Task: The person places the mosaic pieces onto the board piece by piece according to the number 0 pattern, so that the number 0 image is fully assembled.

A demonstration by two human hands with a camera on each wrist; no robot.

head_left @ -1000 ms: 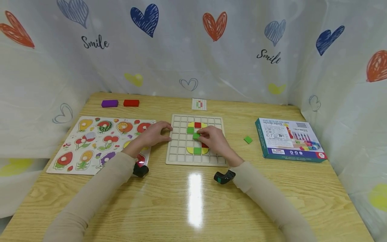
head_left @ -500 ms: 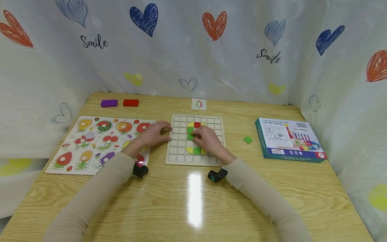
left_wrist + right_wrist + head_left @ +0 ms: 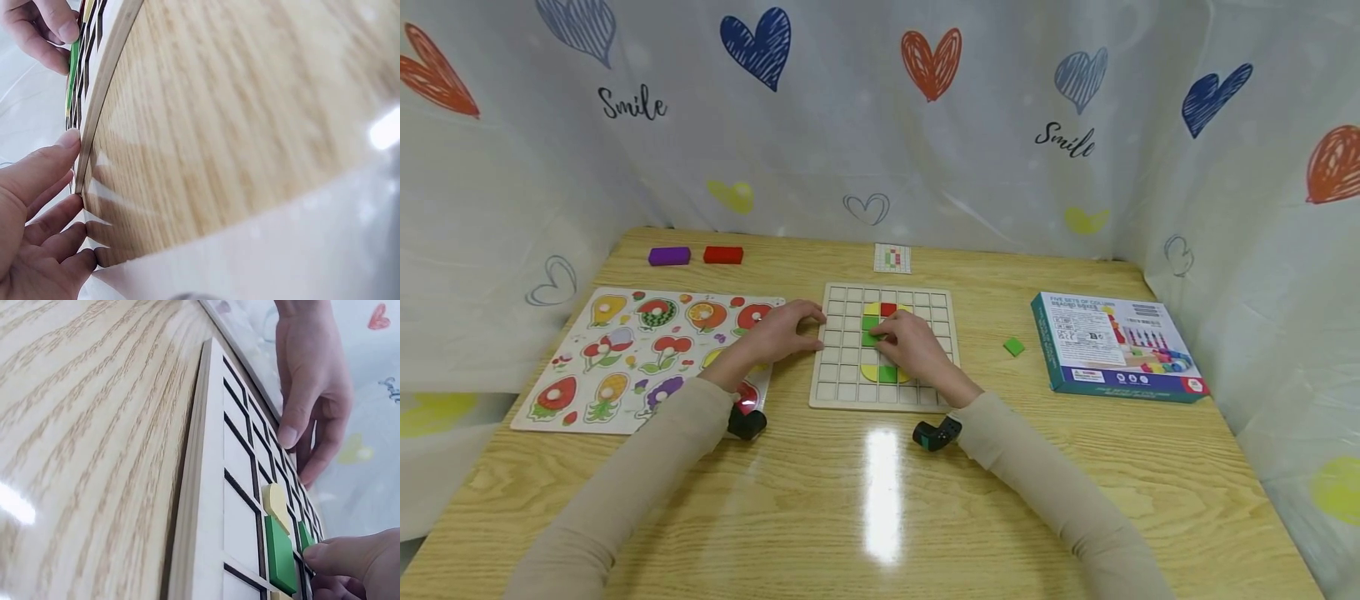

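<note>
A wooden grid board (image 3: 837, 392) lies mid-table, holding green, red and yellow tiles. My right hand (image 3: 917, 346) is over its middle, thumb and fingertips pinching a green square tile (image 3: 869, 339). In the right wrist view that green tile (image 3: 304, 535) is tilted at a cell, thumb against it. Another green tile (image 3: 870, 322) lies just above, a red tile (image 3: 888, 309) at the top, and a green tile (image 3: 887, 374) between yellow corner pieces at the bottom. My left hand (image 3: 781, 333) touches the board's left edge with thumb and fingertips, fingers relaxed. My right hand hides the board's middle right.
A loose green tile (image 3: 1014, 346) lies right of the board, beside a boxed set (image 3: 1123, 346). A fruit puzzle board (image 3: 587, 400) lies under my left forearm. Behind are a small pattern card (image 3: 892, 258), a purple block (image 3: 668, 256) and a red block (image 3: 723, 255).
My right hand has moved left with the green tile, bringing it down to a cell below the upper green tile. My left hand has stayed at the board's edge.
</note>
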